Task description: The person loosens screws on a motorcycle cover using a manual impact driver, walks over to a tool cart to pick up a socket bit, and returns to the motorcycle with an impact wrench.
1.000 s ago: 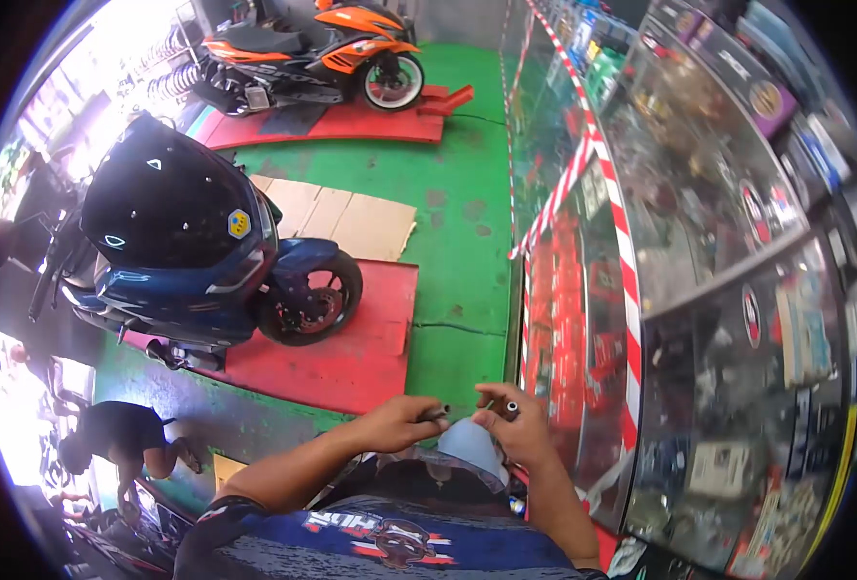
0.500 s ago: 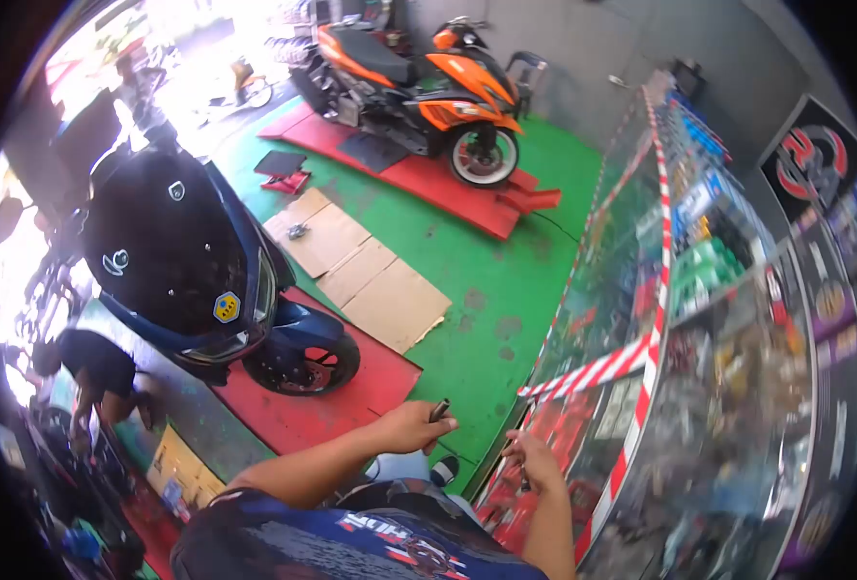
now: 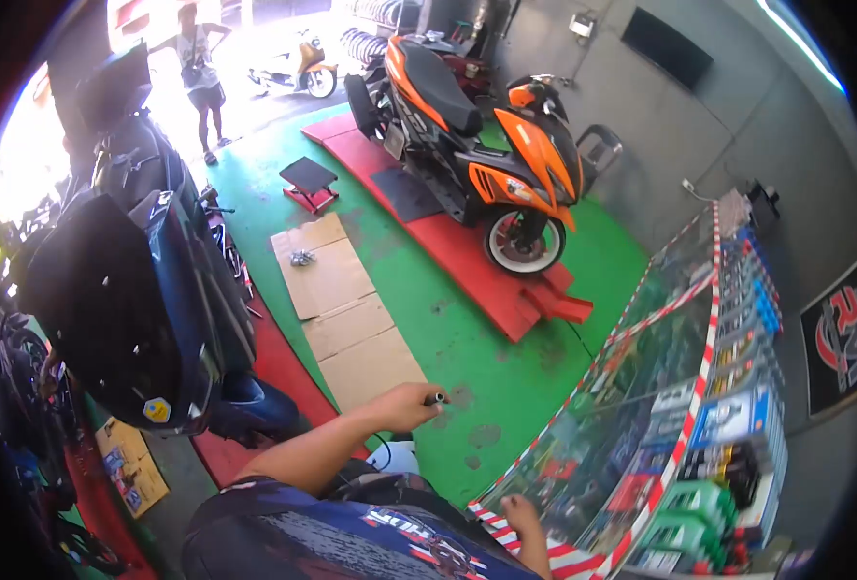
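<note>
My left hand [image 3: 407, 407] is closed around a short dark metal tube [image 3: 434, 398], whose hollow end sticks out past the fingers over the green floor. A thin black cable hangs just below that wrist. Lower and to the right, my right hand [image 3: 520, 514] is held beside the glass display case [image 3: 583, 464], near its red-and-white striped tape [image 3: 675, 454]. Its fingers are curled, and anything inside them is hidden.
A dark blue scooter [image 3: 182, 319] stands at left on a red platform. Behind, an orange scooter [image 3: 515, 174] rests on a red ramp [image 3: 467, 287]. Cardboard [image 3: 351, 319] with small metal parts [image 3: 301, 257] lies on the floor, near a low stand [image 3: 309, 177]. A person [image 3: 197, 72] stands at the back.
The view has swung left and up, showing more of the orange scooter and the back wall. My hands have moved farther apart; the tube is still in my left hand.
</note>
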### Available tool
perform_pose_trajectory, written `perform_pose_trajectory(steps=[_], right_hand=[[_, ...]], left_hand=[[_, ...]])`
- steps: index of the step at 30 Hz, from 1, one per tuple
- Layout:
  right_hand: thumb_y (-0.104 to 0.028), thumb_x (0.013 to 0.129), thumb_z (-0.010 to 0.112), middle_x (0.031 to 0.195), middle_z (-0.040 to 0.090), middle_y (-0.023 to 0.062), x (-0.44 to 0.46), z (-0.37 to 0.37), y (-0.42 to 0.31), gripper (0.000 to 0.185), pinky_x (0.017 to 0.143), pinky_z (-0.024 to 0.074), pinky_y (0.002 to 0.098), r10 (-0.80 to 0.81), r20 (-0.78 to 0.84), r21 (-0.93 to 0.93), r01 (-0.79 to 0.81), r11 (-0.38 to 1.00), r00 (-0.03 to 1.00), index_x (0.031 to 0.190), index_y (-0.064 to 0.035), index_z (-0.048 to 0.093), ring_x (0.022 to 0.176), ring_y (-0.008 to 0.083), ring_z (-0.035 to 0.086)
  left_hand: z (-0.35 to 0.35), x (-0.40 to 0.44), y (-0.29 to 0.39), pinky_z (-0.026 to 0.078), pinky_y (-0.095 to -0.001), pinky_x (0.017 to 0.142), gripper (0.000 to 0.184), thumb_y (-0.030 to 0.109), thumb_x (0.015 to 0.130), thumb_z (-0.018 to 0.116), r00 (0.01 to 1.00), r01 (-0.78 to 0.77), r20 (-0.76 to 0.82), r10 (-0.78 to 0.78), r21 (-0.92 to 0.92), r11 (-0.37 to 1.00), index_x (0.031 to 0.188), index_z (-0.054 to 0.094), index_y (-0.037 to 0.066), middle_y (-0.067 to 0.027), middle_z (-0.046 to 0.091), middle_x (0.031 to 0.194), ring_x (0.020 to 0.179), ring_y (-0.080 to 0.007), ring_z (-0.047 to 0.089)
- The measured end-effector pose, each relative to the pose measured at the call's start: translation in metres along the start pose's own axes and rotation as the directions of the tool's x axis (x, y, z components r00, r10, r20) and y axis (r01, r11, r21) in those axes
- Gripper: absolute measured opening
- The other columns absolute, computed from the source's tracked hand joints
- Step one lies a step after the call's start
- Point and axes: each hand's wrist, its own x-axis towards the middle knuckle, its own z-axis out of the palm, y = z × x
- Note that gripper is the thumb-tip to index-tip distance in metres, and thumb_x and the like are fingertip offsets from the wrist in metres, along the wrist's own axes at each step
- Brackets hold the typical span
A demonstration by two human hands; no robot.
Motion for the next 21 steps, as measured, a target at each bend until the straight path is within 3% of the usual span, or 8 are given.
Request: perform_pose_trajectory(steps=[2, 5, 6, 8, 10, 13, 17, 21], right_hand=[[-0.041, 0.095, 0.059, 0.105, 0.071, 0.0245, 0.032, 0.004, 0.023, 0.045, 0.087, 0.0515, 0.0456, 0.053, 0.097, -0.193, -0.034, 0.981, 0.994, 0.112, 0.0008, 0.067, 0.098, 0.0391, 0.068], [-0.038, 0.095, 0.058, 0.106, 0.069, 0.0269, 0.079, 0.012, 0.042, 0.047, 0.089, 0.0515, 0.0446, 0.2, 0.204, -0.059, -0.192, 0.98, 0.958, 0.118, 0.0019, 0.064, 0.1, 0.04, 0.067], [-0.038, 0.096, 0.058, 0.105, 0.069, 0.0268, 0.109, 0.002, 0.03, 0.046, 0.087, 0.0516, 0.0447, 0.214, 0.227, -0.031, -0.212, 0.977, 0.95, 0.118, 0.0016, 0.064, 0.099, 0.0395, 0.067], [-0.037, 0.096, 0.057, 0.104, 0.069, 0.0267, 0.172, -0.023, 0.008, 0.044, 0.084, 0.0518, 0.0448, 0.241, 0.279, 0.001, -0.251, 0.968, 0.929, 0.118, 0.001, 0.063, 0.095, 0.0385, 0.067], [-0.036, 0.097, 0.056, 0.103, 0.07, 0.0266, 0.232, -0.049, -0.025, 0.043, 0.081, 0.052, 0.045, 0.263, 0.362, -0.008, -0.279, 0.96, 0.895, 0.118, 0.0005, 0.063, 0.091, 0.0376, 0.068], [-0.035, 0.099, 0.055, 0.101, 0.07, 0.0264, 0.323, -0.081, -0.084, 0.04, 0.075, 0.0523, 0.0452, 0.298, 0.5, -0.074, -0.303, 0.95, 0.813, 0.118, -0.0003, 0.062, 0.086, 0.0362, 0.068], [-0.033, 0.101, 0.053, 0.098, 0.07, 0.0261, 0.469, -0.139, -0.155, 0.037, 0.068, 0.0527, 0.0456, 0.374, 0.597, -0.177, -0.339, 0.924, 0.71, 0.118, -0.0014, 0.061, 0.079, 0.0343, 0.068], [-0.032, 0.102, 0.052, 0.095, 0.07, 0.0259, 0.586, -0.193, -0.226, 0.034, 0.061, 0.053, 0.0459, 0.493, 0.648, -0.302, -0.399, 0.866, 0.581, 0.117, -0.0025, 0.061, 0.072, 0.0324, 0.068]], left_hand=[[-0.043, 0.037, 0.023, 0.052, -0.0363, 0.08, 0.032, 0.02, 0.099, 0.061, 1.0, 0.012, 0.017, -0.012, -0.005, 1.0, 0.127, 0.063, 0.006, -0.0128, 0.069, 0.094, 0.086, -0.0201, 0.065], [-0.095, 0.081, 0.026, 0.051, -0.0378, 0.078, 0.033, 0.024, 0.1, 0.061, 0.996, -0.037, -0.081, 0.044, 0.087, 0.996, 0.128, 0.063, 0.007, -0.0148, 0.069, 0.093, 0.082, -0.0233, 0.064], [-0.114, 0.091, 0.029, 0.051, -0.0378, 0.078, 0.033, 0.024, 0.1, 0.061, 0.995, -0.035, -0.085, 0.043, 0.093, 0.995, 0.128, 0.063, 0.007, -0.0148, 0.069, 0.093, 0.082, -0.0233, 0.064], [-0.15, 0.104, 0.04, 0.052, -0.043, 0.079, 0.031, 0.024, 0.099, 0.06, 0.975, 0.131, -0.187, -0.118, 0.062, 0.989, 0.125, 0.064, 0.007, -0.0173, 0.071, 0.095, 0.087, -0.0306, 0.067], [-0.175, 0.123, 0.032, 0.052, -0.0409, 0.077, 0.031, 0.023, 0.099, 0.06, 0.948, 0.218, -0.237, -0.212, 0.001, 0.976, 0.125, 0.064, 0.007, -0.0157, 0.07, 0.092, 0.082, -0.0269, 0.066], [-0.198, 0.148, 0.0, 0.046, -0.0333, 0.064, 0.027, 0.019, 0.099, 0.06, 0.873, 0.23, -0.412, -0.259, -0.119, 0.966, 0.123, 0.065, 0.007, -0.0058, 0.057, 0.072, 0.067, -0.0157, 0.054], [-0.225, 0.198, -0.025, 0.046, -0.0333, 0.064, 0.027, 0.018, 0.099, 0.06, 0.789, 0.298, -0.468, -0.398, -0.276, 0.914, 0.123, 0.065, 0.007, -0.0055, 0.057, 0.072, 0.066, -0.0154, 0.053], [-0.262, 0.252, -0.018, 0.051, -0.0363, 0.074, 0.029, 0.02, 0.099, 0.061, 0.715, 0.369, -0.525, -0.463, -0.279, 0.886, 0.125, 0.065, 0.006, -0.011, 0.066, 0.085, 0.077, -0.0199, 0.063]])
